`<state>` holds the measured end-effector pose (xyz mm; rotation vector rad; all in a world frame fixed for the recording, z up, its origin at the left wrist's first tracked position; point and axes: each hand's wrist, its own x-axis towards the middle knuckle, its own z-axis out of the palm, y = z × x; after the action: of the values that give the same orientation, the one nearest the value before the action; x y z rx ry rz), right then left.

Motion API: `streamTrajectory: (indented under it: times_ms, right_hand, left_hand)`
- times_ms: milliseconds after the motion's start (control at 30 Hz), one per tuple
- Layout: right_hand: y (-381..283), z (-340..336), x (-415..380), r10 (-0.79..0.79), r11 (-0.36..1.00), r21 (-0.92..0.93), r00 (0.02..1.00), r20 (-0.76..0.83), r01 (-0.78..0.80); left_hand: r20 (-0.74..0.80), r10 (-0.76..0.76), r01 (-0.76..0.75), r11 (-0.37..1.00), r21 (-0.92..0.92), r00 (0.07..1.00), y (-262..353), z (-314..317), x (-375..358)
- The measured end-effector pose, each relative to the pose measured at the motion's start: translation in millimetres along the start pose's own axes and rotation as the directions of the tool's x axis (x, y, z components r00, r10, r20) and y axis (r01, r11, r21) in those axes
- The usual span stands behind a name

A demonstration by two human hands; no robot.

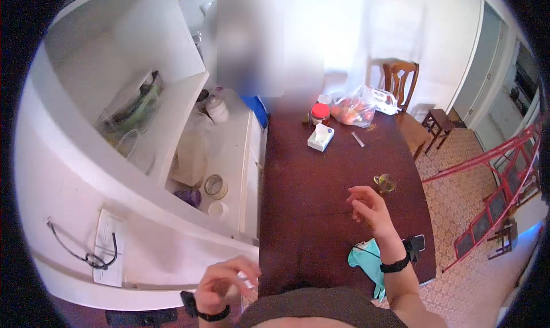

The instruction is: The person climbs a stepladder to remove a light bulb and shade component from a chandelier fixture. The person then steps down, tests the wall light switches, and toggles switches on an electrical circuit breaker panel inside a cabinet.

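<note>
Low in the view, my left hand has its fingers curled around a small white object, whose kind I cannot make out. My right hand hovers over the dark red-brown table, fingers loosely bent and apart, nothing visible in them. Just beyond it stands a small green-brown cup with a handle. Below the right wrist lies a turquoise rubber glove, beside a dark phone-like device, partly hidden by the forearm.
A tissue pack, a red-lidded jar and a plastic bag of reddish items sit at the far end. White shelves with containers line the left; glasses lie there. A chair and red metal frame stand right. A blurred person is at the back.
</note>
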<state>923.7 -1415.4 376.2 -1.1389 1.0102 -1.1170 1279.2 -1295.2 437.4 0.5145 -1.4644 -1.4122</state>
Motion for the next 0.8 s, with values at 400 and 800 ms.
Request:
streamTrajectory:
  times_ms: [400, 800]
  right_hand:
    - [5.0, -24.7, 48.5, 0.081, 0.996, 0.037, 0.996, -0.031, -0.080]
    - [-92.5, 47.6, 179.2, -0.346, 0.938, 0.174, 0.860, 0.375, 0.301]
  left_hand:
    - [-0.065, -0.093, 0.090, 0.995, -0.041, 0.994, -13.8, -15.6, 58.1]
    - [-0.338, -0.024, 0.108, 0.966, 0.234, 0.941, 31.5, 5.5, 28.1]
